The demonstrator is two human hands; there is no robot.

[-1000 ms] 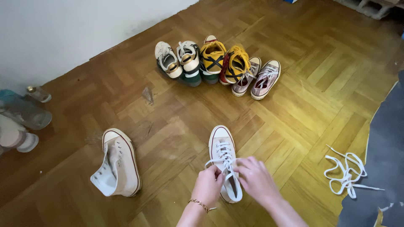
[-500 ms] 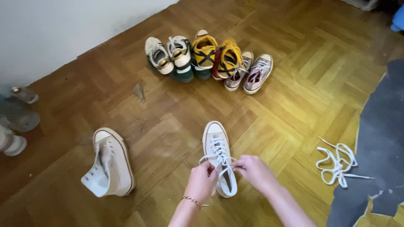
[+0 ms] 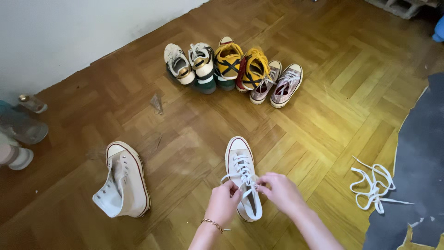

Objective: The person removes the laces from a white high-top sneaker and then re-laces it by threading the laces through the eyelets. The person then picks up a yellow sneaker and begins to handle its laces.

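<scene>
A white high-top sneaker (image 3: 239, 159) stands upright on the wooden floor, toe pointing away from me. Its white lace (image 3: 252, 203) is threaded up the front and loops down near the ankle. My left hand (image 3: 224, 203) pinches the lace at the left of the upper eyelets; a thin gold bracelet is on that wrist. My right hand (image 3: 280, 192) pinches the lace at the right side. A second white high-top (image 3: 122, 183), without a lace, lies tipped on its side to the left.
A loose white lace (image 3: 373, 187) lies on the floor at the right, by the edge of a dark grey mat (image 3: 411, 185). Several sneakers (image 3: 233, 69) are lined up near the white wall. Bottles (image 3: 21, 127) lie at the far left.
Both hands stay on the lace at the shoe's upper eyelets, shifting only slightly. The head camera has moved a little, so the whole scene drifts in frame.
</scene>
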